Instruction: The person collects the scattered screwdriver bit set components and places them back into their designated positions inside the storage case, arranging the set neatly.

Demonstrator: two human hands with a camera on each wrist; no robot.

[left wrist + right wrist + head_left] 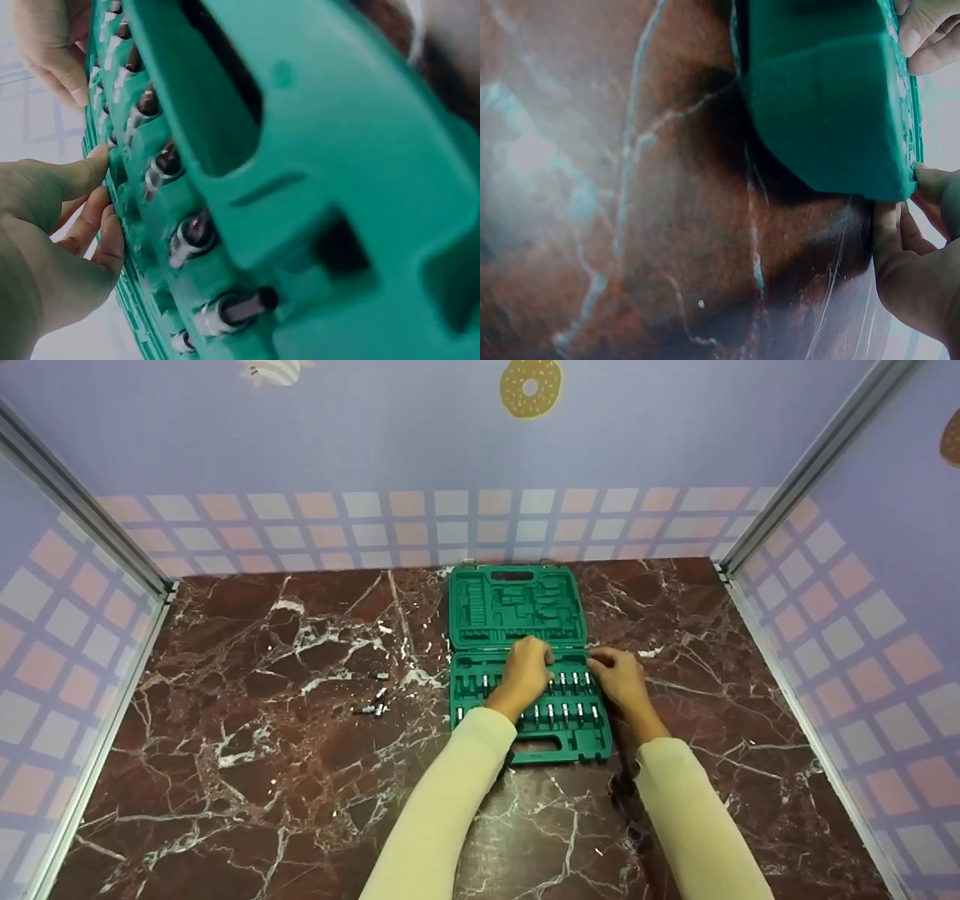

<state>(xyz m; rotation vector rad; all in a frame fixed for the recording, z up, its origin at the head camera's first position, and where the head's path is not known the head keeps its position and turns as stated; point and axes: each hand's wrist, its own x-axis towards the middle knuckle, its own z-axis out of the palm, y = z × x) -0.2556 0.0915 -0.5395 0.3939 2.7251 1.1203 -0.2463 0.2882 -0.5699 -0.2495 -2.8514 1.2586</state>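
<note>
A green socket-bit case (pixel 536 745) lies open on the marbled tabletop, with metal bit sockets (pixel 566 712) standing in two rows of its nearer half. Over the upper row is my left hand (pixel 527 671), fingers bent downward. In the left wrist view, this left hand (pixel 60 240) touches the case's slots with thumb and fingertips; whatever may be between them is hidden. My right hand (pixel 621 681) grips the case's right edge near the hinge. The right wrist view shows that right hand (pixel 922 281) with its thumb on the rim and a finger against the side.
Several loose bit sockets (pixel 367 709) lie on the tabletop left of the case. The raised lid (pixel 517 604), with moulded recesses, stands toward the back wall (pixel 420 442). Patterned side panels (pixel 862 607) bound the marbled tabletop (pixel 225 735).
</note>
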